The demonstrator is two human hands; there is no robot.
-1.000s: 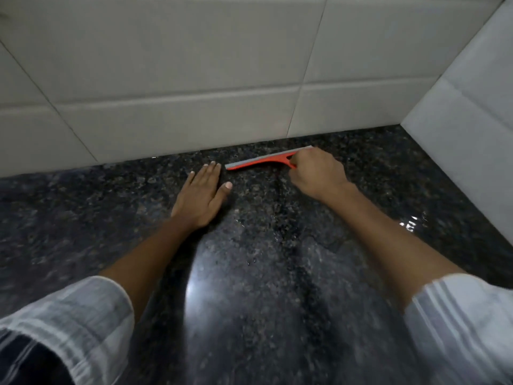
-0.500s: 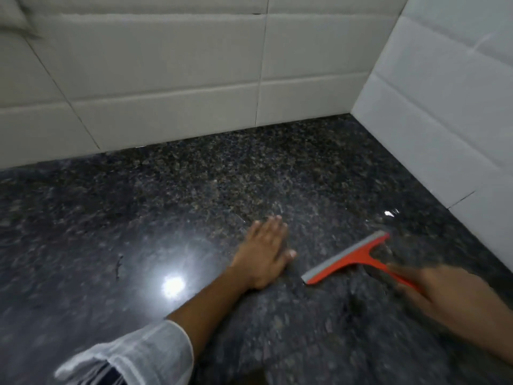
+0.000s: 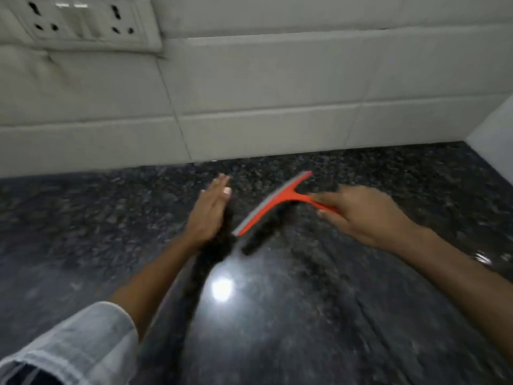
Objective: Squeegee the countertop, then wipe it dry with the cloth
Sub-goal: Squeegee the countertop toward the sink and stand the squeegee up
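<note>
No legible text, label, brand mark, number or sign found in the head view. The orange squeegee (image 3: 273, 202) bears no readable marking on its blade or handle. The white socket-and-switch plate (image 3: 80, 22) on the tiled wall shows only pin holes and rocker switches, with no lettering that can be made out. The frame is motion-blurred, so any fine print, if present, cannot be told.

Left hand (image 3: 209, 211) reaches forward, fingers straight and together. Right hand (image 3: 361, 215) is curled in a grip, forearm angled inward.
</note>
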